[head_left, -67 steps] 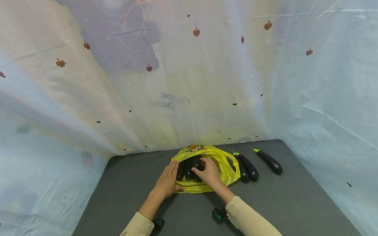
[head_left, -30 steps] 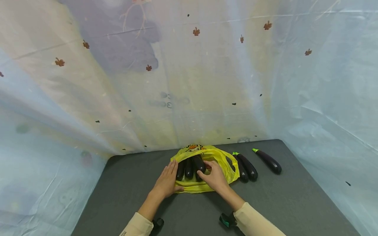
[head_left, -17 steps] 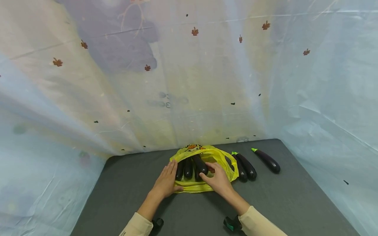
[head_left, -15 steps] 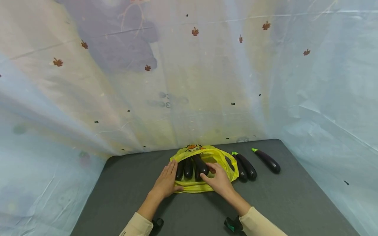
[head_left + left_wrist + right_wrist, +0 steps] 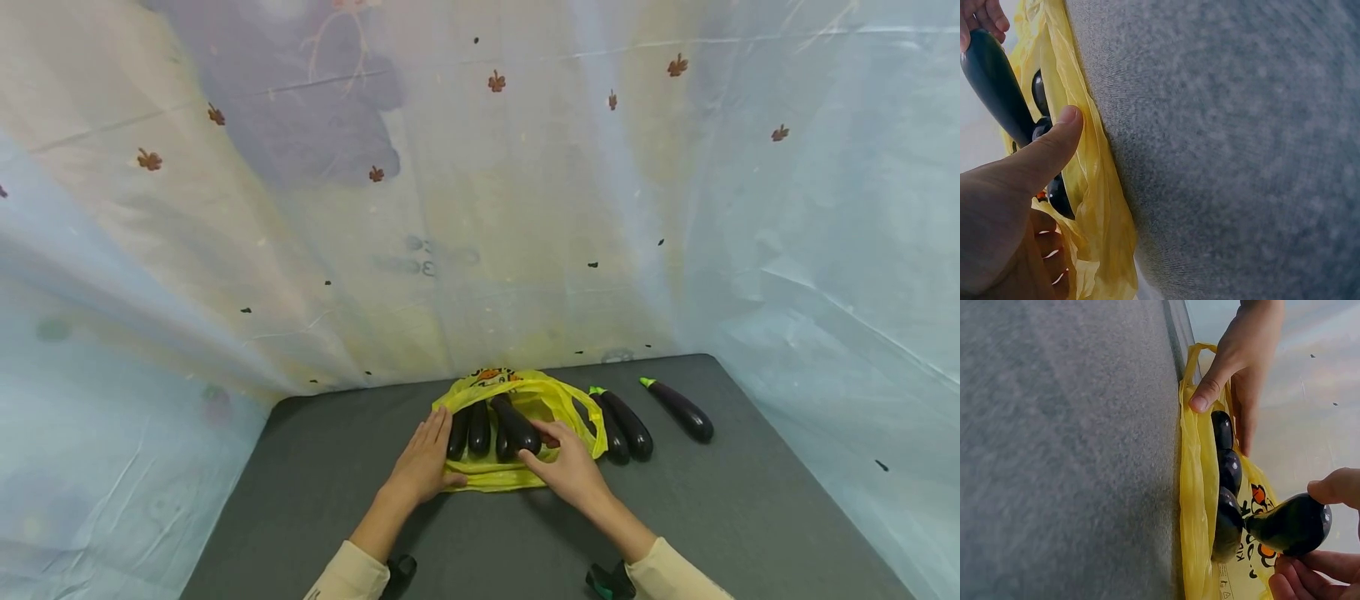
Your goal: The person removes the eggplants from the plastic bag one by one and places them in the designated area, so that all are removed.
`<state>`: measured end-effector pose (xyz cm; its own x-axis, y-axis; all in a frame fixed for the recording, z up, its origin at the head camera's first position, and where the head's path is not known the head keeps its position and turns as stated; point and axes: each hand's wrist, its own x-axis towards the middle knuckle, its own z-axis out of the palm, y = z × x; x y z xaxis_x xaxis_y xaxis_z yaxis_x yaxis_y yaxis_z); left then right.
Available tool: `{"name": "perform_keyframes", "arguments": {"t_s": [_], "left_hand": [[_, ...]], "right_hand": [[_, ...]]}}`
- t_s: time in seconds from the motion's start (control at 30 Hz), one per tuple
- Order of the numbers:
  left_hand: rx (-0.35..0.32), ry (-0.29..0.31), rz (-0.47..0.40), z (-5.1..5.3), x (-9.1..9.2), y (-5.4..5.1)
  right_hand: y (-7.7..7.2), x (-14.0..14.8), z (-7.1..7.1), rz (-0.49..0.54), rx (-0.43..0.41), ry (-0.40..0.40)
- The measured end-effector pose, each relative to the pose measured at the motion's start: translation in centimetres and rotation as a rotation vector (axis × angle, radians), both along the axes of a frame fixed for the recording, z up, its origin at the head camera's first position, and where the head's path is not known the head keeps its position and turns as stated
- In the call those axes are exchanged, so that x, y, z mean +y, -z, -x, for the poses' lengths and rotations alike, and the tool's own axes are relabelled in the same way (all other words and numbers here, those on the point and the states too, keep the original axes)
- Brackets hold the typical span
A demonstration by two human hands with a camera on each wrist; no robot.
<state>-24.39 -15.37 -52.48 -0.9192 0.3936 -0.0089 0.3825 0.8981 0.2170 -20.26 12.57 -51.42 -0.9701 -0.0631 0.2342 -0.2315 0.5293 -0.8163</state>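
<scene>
A yellow plastic bag (image 5: 498,481) lies on its side at the table's far middle, its mouth facing me. My left hand (image 5: 422,462) rests on the left edge of that mouth, fingers straight, thumb (image 5: 1054,147) over the lower rim. My right hand (image 5: 573,468) pinches the blunt end of a dark purple eggplant (image 5: 517,425) between thumb and fingers. In the right wrist view this eggplant (image 5: 1291,526) tilts up, its narrow end toward the bag's inside. More eggplants (image 5: 480,429) lie side by side in the bag, blunt ends outward.
Right of the bag, two eggplants (image 5: 632,427) lie close together, the nearer one partly behind the bag's handle. Another eggplant (image 5: 678,410) lies farther right. The dark grey table (image 5: 322,467) meets a printed plastic sheet (image 5: 480,208) at the back.
The right hand has drawn the eggplant toward me and to the right, partly out of the bag's mouth. The left hand has stayed in place.
</scene>
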Motion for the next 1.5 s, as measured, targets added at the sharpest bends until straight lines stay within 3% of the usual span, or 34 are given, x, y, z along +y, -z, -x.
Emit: {"name": "perform_keyframes", "arguments": {"t_s": [0.77, 1.5], "left_hand": [[-0.019, -0.008, -0.011, 0.0, 0.0, 0.1], [-0.013, -0.008, -0.004, 0.0, -0.2, 0.4]], "right_hand": [[-0.3, 2.3, -1.4, -0.025, 0.056, -0.045], [0.1, 6.6, -1.8, -0.102, 0.268, -0.079]]}}
